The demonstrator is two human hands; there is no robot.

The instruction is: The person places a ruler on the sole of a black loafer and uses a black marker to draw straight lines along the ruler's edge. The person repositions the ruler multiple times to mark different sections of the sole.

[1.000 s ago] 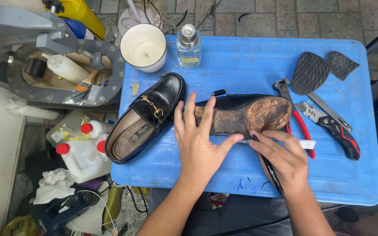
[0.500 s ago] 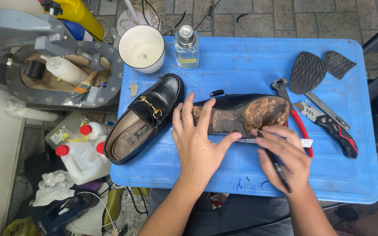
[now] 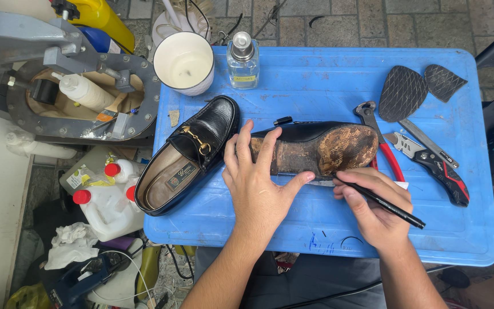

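My left hand (image 3: 258,186) presses flat on the upturned shoe (image 3: 315,149), fingers spread. My right hand (image 3: 373,209) pinches a pen (image 3: 381,201). The shoe looks light with a stiff sole, best held at the heel.

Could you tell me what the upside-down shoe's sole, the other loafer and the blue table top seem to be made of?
The sole looks like worn leather or fibreboard, rough and mottled brown where its finish is gone. The loafer seems to be polished black leather, with glossy highlights, a gold-coloured metal bar and a tan lining. The table top appears to be moulded plastic, scuffed matt blue with a raised rim.
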